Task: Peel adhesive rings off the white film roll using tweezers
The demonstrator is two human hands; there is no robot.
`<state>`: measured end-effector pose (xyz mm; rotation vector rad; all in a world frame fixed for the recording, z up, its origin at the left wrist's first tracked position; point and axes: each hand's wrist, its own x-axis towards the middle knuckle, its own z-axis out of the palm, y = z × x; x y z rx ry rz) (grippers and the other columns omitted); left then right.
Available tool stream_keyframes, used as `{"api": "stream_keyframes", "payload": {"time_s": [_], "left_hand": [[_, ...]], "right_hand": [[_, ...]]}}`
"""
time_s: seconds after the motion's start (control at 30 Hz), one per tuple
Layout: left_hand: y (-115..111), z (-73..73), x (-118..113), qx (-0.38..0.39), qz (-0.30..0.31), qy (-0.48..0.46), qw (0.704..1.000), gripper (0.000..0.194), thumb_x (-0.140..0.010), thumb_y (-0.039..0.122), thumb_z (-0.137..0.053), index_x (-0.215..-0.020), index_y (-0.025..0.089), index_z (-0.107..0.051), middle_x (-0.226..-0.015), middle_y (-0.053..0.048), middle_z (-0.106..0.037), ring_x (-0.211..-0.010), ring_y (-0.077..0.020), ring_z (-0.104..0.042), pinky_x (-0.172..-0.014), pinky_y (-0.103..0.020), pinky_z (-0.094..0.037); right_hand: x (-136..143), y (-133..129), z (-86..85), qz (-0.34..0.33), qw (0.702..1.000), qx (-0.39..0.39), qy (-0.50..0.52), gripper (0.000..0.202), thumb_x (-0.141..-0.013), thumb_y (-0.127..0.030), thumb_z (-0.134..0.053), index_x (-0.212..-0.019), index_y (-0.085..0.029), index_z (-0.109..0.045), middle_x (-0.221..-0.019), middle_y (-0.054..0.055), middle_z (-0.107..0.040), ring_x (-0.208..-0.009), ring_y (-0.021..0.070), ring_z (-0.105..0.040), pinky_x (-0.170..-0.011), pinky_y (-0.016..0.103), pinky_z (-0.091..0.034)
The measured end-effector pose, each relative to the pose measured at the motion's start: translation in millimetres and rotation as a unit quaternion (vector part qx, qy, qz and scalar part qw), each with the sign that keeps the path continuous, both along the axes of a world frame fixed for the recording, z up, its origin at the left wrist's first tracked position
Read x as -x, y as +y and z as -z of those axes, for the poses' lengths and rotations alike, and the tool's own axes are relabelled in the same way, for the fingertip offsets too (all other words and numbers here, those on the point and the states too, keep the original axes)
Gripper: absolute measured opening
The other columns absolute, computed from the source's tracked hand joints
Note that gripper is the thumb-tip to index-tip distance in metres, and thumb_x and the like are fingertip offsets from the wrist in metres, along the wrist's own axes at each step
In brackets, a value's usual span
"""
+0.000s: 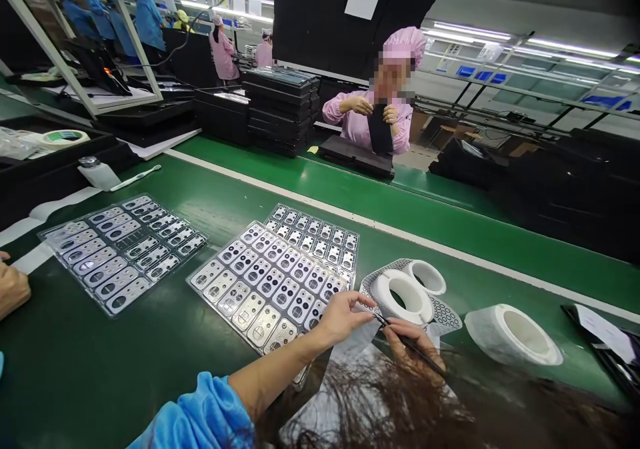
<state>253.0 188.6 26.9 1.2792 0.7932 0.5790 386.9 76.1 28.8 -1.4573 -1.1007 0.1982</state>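
My right hand grips dark tweezers, their tip pointing up and left. My left hand meets that tip with thumb and forefinger curled together; whatever sits between them is too small to name. Just beyond the fingers, a white roll rests on a sheet of black ring stickers. Left of my left hand lies a clear tray filled with rows of pale plates with round holes, some carrying black rings. It overlaps a second tray of plates behind it.
Another tray lies further left, near a co-worker's hand at the edge. A large white roll stands right. A white bottle and toothbrush lie back left. Opposite, a person in pink holds a black piece beside stacked black trays.
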Motion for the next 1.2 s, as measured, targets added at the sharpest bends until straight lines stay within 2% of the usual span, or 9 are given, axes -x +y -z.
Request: {"api": "stream_keyframes", "payload": {"time_s": [0.27, 0.4, 0.53, 0.77, 1.0, 1.2], "left_hand": [[-3, -5.5, 4, -0.037, -0.003, 0.029, 0.999, 0.022, -0.094, 0.031, -0.081, -0.109, 0.015, -0.074, -0.105, -0.004, -0.075, -0.097, -0.0209, -0.072, -0.097, -0.043, -0.06], [-4, -8.2, 6, -0.057, 0.001, 0.03, 0.998, 0.022, -0.091, 0.026, -0.083, -0.11, 0.016, -0.076, -0.11, -0.004, -0.077, -0.099, -0.0216, -0.071, -0.1, -0.043, -0.058], [-4, -6.0, 4, -0.061, 0.004, 0.015, 0.998, 0.02, -0.092, 0.024, -0.081, -0.11, 0.016, -0.076, -0.115, -0.005, -0.078, -0.103, -0.0219, -0.072, -0.103, -0.044, -0.058], [-4, 0.7, 2, -0.074, 0.002, -0.003, 0.997, 0.015, -0.093, 0.027, -0.082, -0.102, 0.016, -0.075, -0.11, -0.005, -0.078, -0.109, -0.0232, -0.073, -0.107, -0.047, -0.058], [-2, 6.5, 0, -0.082, 0.005, -0.012, 0.997, 0.015, -0.093, 0.025, -0.083, -0.102, 0.017, -0.075, -0.111, -0.004, -0.078, -0.105, -0.0219, -0.073, -0.105, -0.046, -0.06], [-4, 4.3, 1, -0.074, 0.006, -0.018, 0.997, 0.017, -0.093, 0.027, -0.083, -0.103, 0.016, -0.075, -0.111, -0.005, -0.078, -0.103, -0.0215, -0.074, -0.101, -0.044, -0.061]], "right_hand": [[-2, -1, 3.7, -0.001, 0.999, -0.009, -0.042, 0.007, -0.09, -0.032, -0.08, -0.085, -0.029, -0.076, -0.096, 0.004, -0.08, -0.089, 0.0278, -0.077, -0.076, 0.043, -0.063], [-3, -1, 4.2, -0.004, 0.999, -0.01, -0.047, 0.008, -0.091, -0.032, -0.08, -0.085, -0.028, -0.076, -0.095, 0.003, -0.08, -0.087, 0.0261, -0.077, -0.076, 0.041, -0.062], [-3, -1, 3.1, -0.006, 0.999, -0.012, -0.044, 0.008, -0.09, -0.032, -0.081, -0.085, -0.027, -0.076, -0.095, 0.003, -0.08, -0.086, 0.025, -0.077, -0.076, 0.039, -0.062], [-5, -2, 4.3, -0.007, 1.0, -0.009, -0.004, 0.013, -0.089, -0.037, -0.083, -0.085, -0.027, -0.076, -0.092, 0.002, -0.081, -0.08, 0.0216, -0.077, -0.073, 0.033, -0.066], [-6, -2, 5.5, -0.013, 1.0, -0.005, 0.022, 0.012, -0.087, -0.036, -0.083, -0.083, -0.028, -0.077, -0.091, 0.002, -0.081, -0.081, 0.019, -0.077, -0.074, 0.029, -0.067], [-6, -2, 6.1, -0.02, 0.999, -0.004, 0.034, 0.014, -0.088, -0.038, -0.084, -0.083, -0.027, -0.077, -0.092, 0.004, -0.08, -0.081, 0.02, -0.078, -0.072, 0.029, -0.069]]}}
